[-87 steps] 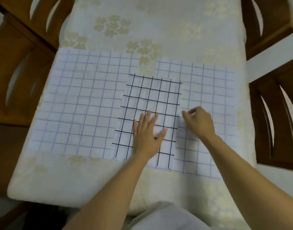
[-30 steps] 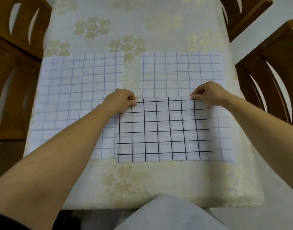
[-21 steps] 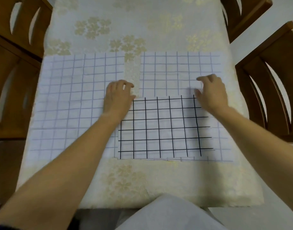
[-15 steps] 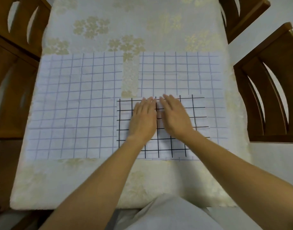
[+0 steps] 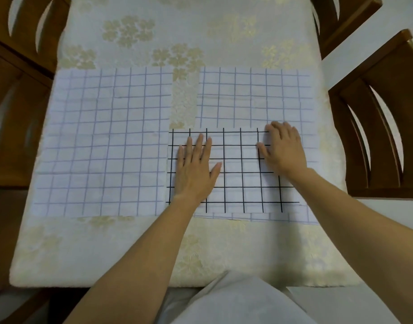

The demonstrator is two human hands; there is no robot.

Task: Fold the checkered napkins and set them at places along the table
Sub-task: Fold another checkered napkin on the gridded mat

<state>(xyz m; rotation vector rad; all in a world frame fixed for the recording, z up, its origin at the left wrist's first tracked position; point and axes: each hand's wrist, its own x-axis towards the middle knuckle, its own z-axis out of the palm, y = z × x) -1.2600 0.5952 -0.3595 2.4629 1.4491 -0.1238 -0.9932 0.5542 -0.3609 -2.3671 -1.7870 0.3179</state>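
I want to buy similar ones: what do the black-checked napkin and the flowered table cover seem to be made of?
The black-checked napkin looks like thin matte paper or tissue: faint embossed texture, crisp flat edges, lying stiffly under both hands; thin cloth is possible. The table cover looks like woven cream fabric with a slight sheen and gold flower pattern, draping softly over rounded edges, perhaps padded.

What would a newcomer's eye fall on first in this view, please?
Probably the black-checked napkin at centre right, with the left hand and right hand pressed flat on it. It lies over a pale blue-checked napkin; another blue-checked napkin lies spread to its left.
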